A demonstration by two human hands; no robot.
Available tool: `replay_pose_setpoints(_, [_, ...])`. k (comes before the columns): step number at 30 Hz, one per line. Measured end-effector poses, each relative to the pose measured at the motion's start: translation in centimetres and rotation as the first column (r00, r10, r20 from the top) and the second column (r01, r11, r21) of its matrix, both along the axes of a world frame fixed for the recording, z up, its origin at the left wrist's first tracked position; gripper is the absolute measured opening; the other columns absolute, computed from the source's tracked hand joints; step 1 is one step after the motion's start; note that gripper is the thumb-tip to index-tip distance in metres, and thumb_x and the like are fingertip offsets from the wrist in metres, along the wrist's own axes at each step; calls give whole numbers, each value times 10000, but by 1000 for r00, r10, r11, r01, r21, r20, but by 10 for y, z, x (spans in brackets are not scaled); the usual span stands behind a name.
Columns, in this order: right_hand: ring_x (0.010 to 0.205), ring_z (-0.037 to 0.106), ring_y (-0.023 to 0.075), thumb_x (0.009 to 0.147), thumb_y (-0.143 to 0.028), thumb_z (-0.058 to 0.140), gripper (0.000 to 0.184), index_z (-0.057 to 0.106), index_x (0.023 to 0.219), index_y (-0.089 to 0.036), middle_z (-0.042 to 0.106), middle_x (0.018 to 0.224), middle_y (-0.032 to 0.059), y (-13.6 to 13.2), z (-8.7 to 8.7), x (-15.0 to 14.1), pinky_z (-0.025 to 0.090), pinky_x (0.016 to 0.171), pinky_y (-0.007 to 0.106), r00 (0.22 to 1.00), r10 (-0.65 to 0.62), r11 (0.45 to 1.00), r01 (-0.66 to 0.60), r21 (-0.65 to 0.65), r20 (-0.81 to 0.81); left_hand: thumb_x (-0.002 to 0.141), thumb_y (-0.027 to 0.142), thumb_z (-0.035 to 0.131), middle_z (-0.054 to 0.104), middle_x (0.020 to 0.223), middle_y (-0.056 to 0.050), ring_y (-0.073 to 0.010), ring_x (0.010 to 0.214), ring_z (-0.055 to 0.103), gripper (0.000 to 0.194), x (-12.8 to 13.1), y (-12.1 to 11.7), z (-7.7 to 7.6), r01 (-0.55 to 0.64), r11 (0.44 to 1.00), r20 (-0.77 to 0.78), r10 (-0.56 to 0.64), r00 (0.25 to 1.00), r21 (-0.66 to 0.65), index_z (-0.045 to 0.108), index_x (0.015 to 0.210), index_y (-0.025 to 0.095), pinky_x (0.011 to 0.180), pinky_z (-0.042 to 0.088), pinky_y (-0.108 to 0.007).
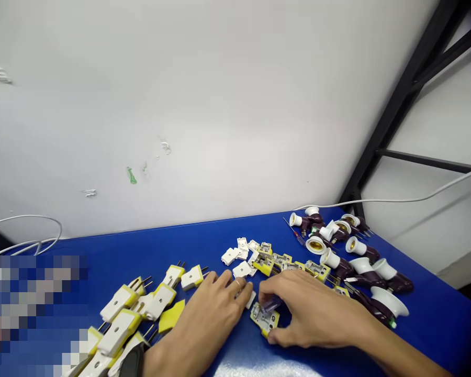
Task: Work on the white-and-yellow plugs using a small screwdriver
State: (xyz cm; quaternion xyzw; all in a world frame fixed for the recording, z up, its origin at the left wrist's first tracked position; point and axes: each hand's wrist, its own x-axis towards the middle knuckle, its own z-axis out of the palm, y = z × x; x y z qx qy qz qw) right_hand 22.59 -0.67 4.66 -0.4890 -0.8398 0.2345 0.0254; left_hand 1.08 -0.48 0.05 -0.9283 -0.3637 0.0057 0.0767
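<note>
My right hand (306,309) has its thumb and index finger at opposite edges of an open yellow plug half (265,319), whose metal contacts face up. A translucent purplish piece (272,303), perhaps a screwdriver handle, shows under its fingers; the rest of it is hidden. My left hand (220,303) lies palm down on the blue table, fingers stretched forward, the fingertips beside a small white plug cover (250,299). Past the fingertips lie several loose white covers (242,269). More open yellow plug halves (264,263) lie behind my right hand.
Closed white-and-yellow plugs (120,303) are heaped at left, beside a yellow piece (171,316). White-and-maroon lamp holders (363,266) crowd the right, with a screwdriver (297,235) by them. A white wall (220,104) backs the blue table (141,246); a black metal frame (396,99) stands at right.
</note>
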Motion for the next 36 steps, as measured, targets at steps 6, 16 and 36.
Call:
replay_pose_setpoints(6, [992,619,277,684,-285,750,406,674,1082,-250,695,1042,53,4,-3,-1,468,878,360,997,-19,999,16,-40,-72,967,190,534,696,1075,-72,-261,1005,624,251,-8,-3,8,-65,991,114,78,990,-119,647,1187,233,894,472,-393])
replay_pose_setpoints(16, [1073,613,294,699,-309,765,501,655,1185,-257,699,1140,56,12,-15,0,447,946,404,985,-54,998,48,-41,-163,955,221,560,681,1063,-49,-260,970,617,276,-25,1,20,-88,973,320,155,935,-213,630,1214,287,843,482,-387])
replay_pose_setpoints(36, [931,587,208,642,-263,828,564,564,1141,-245,724,1048,-6,13,-23,-9,442,792,299,943,-81,991,41,-126,-324,905,202,643,703,1087,-11,-217,957,686,433,-24,-12,0,-28,936,391,174,904,-352,594,1306,356,817,526,-308])
